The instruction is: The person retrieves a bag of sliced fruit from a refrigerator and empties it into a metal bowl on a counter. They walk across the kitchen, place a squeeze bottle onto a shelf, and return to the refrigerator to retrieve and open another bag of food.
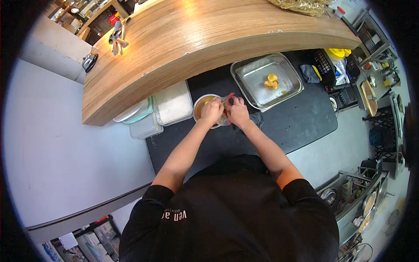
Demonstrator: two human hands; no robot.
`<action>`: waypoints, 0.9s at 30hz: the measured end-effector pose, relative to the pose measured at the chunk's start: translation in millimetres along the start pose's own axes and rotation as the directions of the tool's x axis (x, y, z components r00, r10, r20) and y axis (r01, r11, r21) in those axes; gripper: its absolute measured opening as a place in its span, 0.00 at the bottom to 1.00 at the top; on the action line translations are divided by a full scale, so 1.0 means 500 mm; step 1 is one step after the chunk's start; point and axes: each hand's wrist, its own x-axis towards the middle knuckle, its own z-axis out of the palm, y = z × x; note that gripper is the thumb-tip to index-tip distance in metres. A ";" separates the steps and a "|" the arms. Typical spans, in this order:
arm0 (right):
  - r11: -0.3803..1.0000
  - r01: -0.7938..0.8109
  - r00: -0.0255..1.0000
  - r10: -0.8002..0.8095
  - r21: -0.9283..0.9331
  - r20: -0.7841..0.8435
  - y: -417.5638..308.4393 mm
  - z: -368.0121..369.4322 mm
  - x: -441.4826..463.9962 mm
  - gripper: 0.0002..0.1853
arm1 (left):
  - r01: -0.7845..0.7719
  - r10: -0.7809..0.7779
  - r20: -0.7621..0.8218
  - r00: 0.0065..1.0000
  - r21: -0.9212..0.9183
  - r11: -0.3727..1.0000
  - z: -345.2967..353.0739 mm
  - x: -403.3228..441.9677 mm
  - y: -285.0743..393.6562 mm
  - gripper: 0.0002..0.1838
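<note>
Bowl (198, 108) stands on the dark bench (301, 124), a clear red-edged bag (230, 96) held at its rim, presumably so spills land inside. The right hand (238, 112), fingers curled, pinches the bag; the left hand (212, 111), half closed over the bowl, hides its grip.

Faces the worktop (290, 124), with the left hand (212, 111) over the bowl (197, 108) and the right hand (238, 112) at its three o'clock edge. Reckoning from the bowl, has the cloth (257, 119) at three, the tray (253, 77) at two with lumps (271, 81) inside, and the crate (322, 64) farther out. Has the flat container (173, 105) near nine, stacked lids (146, 127) just beyond, and, at twelve, the raised counter (209, 30), bearing cutlery (117, 40) toward ten.
</note>
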 end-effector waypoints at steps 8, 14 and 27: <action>0.990 -0.131 0.869 0.140 -0.053 0.474 -0.007 0.034 0.099 0.20 | -0.120 0.090 -0.124 0.988 -0.265 0.957 -0.005 -0.032 -0.021 0.06; 0.983 -0.174 0.873 0.184 -0.063 0.451 -0.003 0.074 0.134 0.15 | -0.198 0.189 -0.169 0.967 -0.039 0.979 0.021 -0.100 -0.070 0.26; 0.979 0.114 0.989 -0.097 -0.168 0.109 -0.004 0.094 0.145 0.08 | 0.024 -0.021 0.059 0.998 -0.058 0.998 0.028 -0.116 -0.068 0.38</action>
